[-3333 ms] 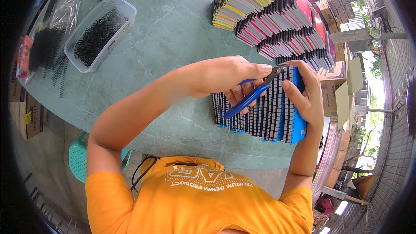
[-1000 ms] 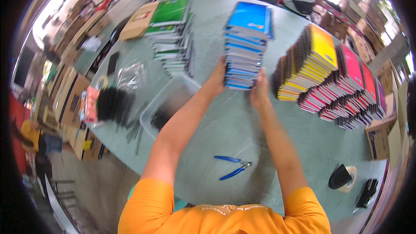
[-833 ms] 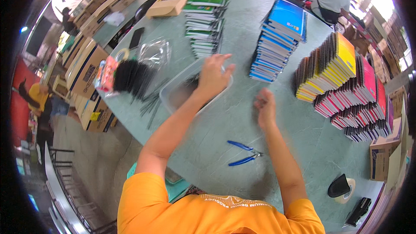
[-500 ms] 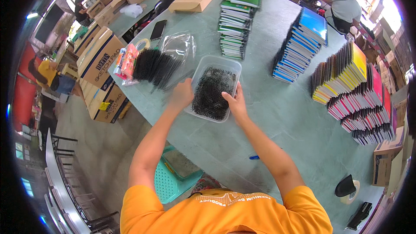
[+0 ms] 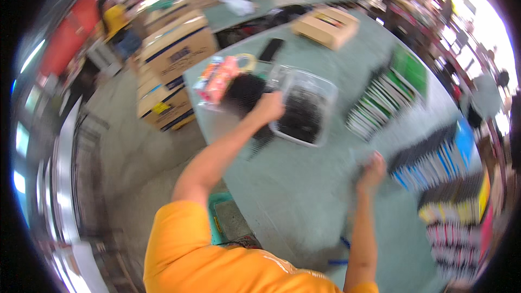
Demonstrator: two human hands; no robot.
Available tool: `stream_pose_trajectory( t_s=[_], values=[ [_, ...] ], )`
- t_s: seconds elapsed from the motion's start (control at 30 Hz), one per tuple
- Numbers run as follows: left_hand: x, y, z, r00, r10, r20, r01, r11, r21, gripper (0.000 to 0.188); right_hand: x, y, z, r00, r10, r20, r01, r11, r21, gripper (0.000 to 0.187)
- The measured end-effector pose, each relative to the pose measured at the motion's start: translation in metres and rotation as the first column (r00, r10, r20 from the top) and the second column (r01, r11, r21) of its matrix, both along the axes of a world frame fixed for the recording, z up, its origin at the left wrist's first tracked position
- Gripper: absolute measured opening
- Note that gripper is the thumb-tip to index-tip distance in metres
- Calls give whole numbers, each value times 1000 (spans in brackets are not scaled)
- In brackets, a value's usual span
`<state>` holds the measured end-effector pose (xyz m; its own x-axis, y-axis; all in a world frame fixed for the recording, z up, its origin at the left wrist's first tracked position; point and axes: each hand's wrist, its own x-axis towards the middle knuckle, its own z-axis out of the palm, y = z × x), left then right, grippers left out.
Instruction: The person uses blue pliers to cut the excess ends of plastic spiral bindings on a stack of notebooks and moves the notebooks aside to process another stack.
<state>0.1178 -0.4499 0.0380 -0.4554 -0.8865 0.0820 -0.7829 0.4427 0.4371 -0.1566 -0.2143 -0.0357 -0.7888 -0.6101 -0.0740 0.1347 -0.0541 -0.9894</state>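
A clear plastic tub [image 5: 332,97] stands on the table with a heap of black spiral binding coils [image 5: 301,114] in it. My left hand [image 5: 269,107] is closed at the tub's left rim; what its fingers hold, if anything, is hidden. Beside that hand lies a bundle of longer black coils [image 5: 241,91], and loose coils [image 5: 262,142] stick out below the wrist. My right hand [image 5: 372,172] is apart from the tub, above the table on the right. Motion smears its fingers, which look curled.
Stacked green notebooks [image 5: 386,92], blue notebooks [image 5: 434,157] and yellow notebooks [image 5: 456,201] line the right side. Near the coils are a pink package [image 5: 222,78], a tape roll [image 5: 247,62] and a phone [image 5: 272,50]. A cardboard box [image 5: 325,26] sits at the back.
My right hand has let go of the tub and moved away to the right. My left hand stays at the tub's left side. The whole view has swung, shifting everything.
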Motion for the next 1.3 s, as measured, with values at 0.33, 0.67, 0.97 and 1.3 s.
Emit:
stream_pose_trajectory(
  t_s=[0.33,0.67,0.97,1.3],
  values=[
    [-254,-35,-9,594,467,-655,327,603,727,53,-102,-81,28,883,107,456,-77,993,-84,58],
    [-282,25,3,212,687,-695,941,50,336,55,-106,-95,30,827,301,475,-118,919,-377,49],
    [-264,109,-67,430,623,-654,624,319,714,54,-77,17,18,704,275,655,-44,937,-345,49],
    [-211,306,-60,641,571,-513,276,453,848,67,-31,192,42,721,84,688,-9,994,-112,47]
  ],
)
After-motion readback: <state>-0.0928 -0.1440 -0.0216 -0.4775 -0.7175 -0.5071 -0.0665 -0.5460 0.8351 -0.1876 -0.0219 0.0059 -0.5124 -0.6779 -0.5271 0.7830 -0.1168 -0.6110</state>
